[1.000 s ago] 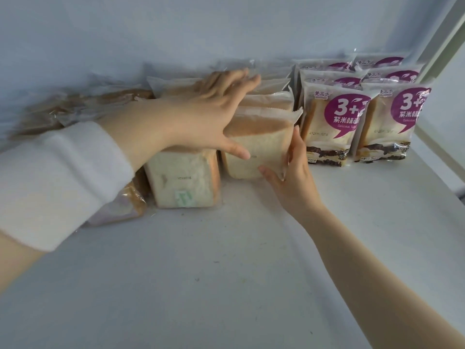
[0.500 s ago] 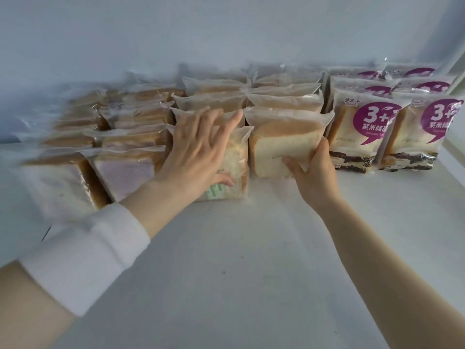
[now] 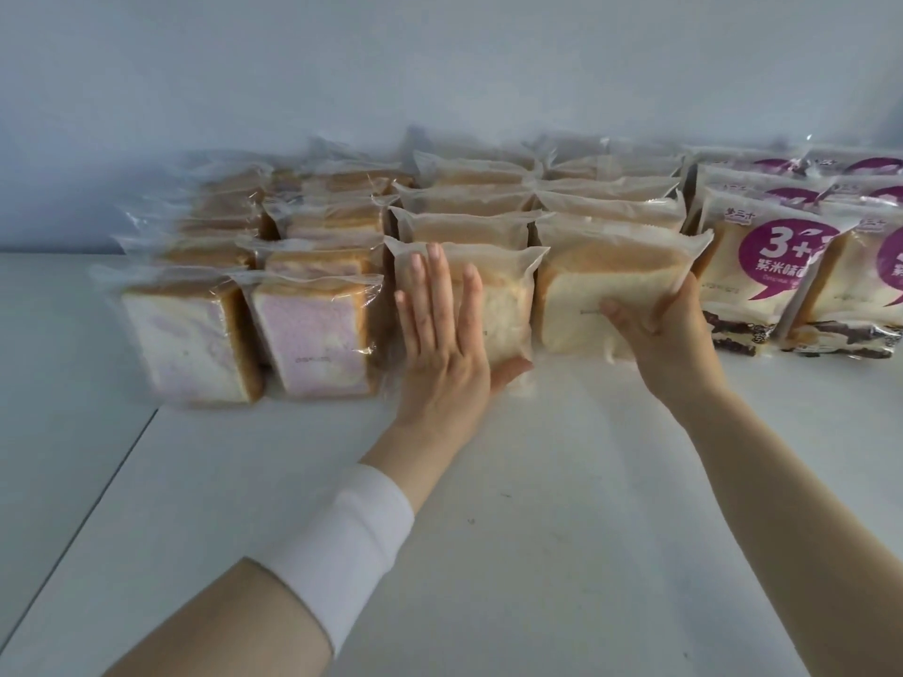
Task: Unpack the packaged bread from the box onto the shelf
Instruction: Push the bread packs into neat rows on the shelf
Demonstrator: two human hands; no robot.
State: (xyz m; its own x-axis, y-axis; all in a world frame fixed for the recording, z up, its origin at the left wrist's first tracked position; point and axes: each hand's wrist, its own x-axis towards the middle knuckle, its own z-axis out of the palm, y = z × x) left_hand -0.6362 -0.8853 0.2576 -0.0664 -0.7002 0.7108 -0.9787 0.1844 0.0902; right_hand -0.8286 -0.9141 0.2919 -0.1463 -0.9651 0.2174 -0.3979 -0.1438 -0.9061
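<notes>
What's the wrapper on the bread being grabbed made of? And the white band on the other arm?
The bread pack in the right hand seems wrapped in thin frosted plastic film: bread shows hazily through, top edge crimped. The white band looks like soft matte knit fabric; no shine.

The front row holds two pink-swirled bread packs (image 3: 312, 344), two plain white packs (image 3: 571, 305) and two purple-labelled packs (image 3: 747, 280), with more behind each, too blurred to count.

Rear packs (image 3: 464, 175): blurred, count unclear.
Purple-label packs (image 3: 762, 266): rightmost cut off by frame edge.
Front pack (image 3: 505, 305): left half hidden behind left hand (image 3: 442, 344).
Pink loaf print (image 3: 312, 360): too small to read, possibly a date.
</notes>
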